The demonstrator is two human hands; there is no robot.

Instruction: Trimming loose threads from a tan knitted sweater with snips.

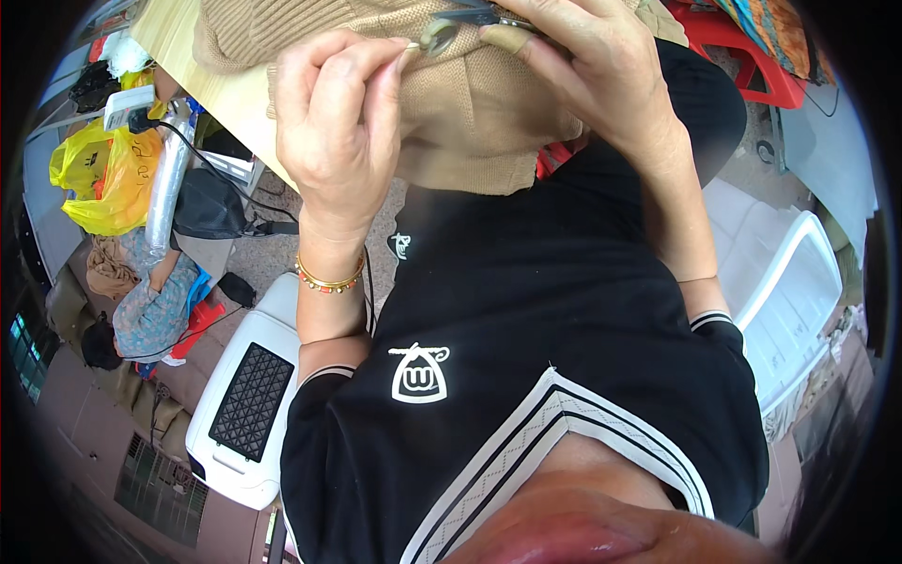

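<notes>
A tan knitted garment (pixel 470 103) lies over my lap and the table edge, with ribbing along one part. On it is a round, greenish-brown button (pixel 439 37). My left hand (pixel 343 122) is closed in a pinch right beside the button. A small pale bit shows at its fingertips, too small to name. From the other side my right hand (pixel 587 61) holds small dark-blue scissors (pixel 468 15), their tip close above the button. The frame's top edge cuts off part of the scissors and of that hand. A tan covering wraps the right thumb.
The wooden table (pixel 178 33) is at the upper left. Left of me are a yellow plastic bag (pixel 108 179), a black pouch (pixel 209 204) with cords, and a white lidded bin (pixel 244 395). A red stool (pixel 742 56) and white tub (pixel 785 282) stand right. Another person (pixel 155 315) sits far left.
</notes>
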